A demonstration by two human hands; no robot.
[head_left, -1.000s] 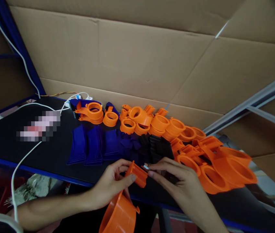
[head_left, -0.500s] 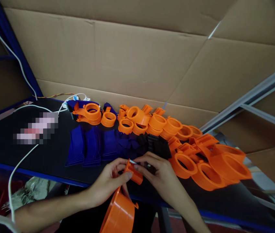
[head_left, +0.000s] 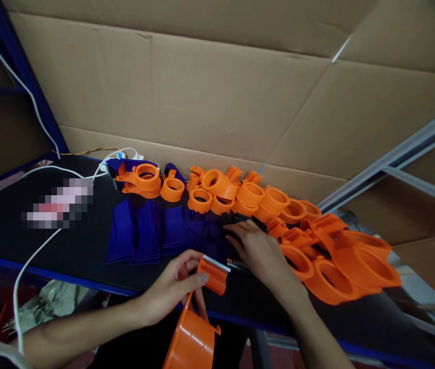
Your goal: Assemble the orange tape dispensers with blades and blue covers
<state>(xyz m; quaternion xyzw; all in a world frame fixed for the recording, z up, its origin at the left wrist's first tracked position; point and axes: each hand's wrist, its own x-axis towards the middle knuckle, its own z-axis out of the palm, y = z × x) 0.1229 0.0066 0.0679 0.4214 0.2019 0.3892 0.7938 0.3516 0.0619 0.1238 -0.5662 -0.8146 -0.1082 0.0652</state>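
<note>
Orange dispenser [head_left: 213, 275] sits clamped in your left hand [head_left: 174, 289]; right hand [head_left: 257, 251], fingers apart, on black parts [head_left: 228, 221]: pinch one.

Orange plastic rings [head_left: 248, 195] crowd the back edge and right end of the black desk [head_left: 86, 246]; bare surface lies left of stacked blue plastic plates [head_left: 144, 233].

Our left hand [head_left: 179, 284] sits low at centre, closed in a pinch, with the thumb on the near side and the fingers curled round the far side. Its bare forearm runs in from the lower left. Our right hand [head_left: 257, 246] lies further out, palm down, fingers stretched forward and loose, its forearm slanting in from the lower right.
</note>
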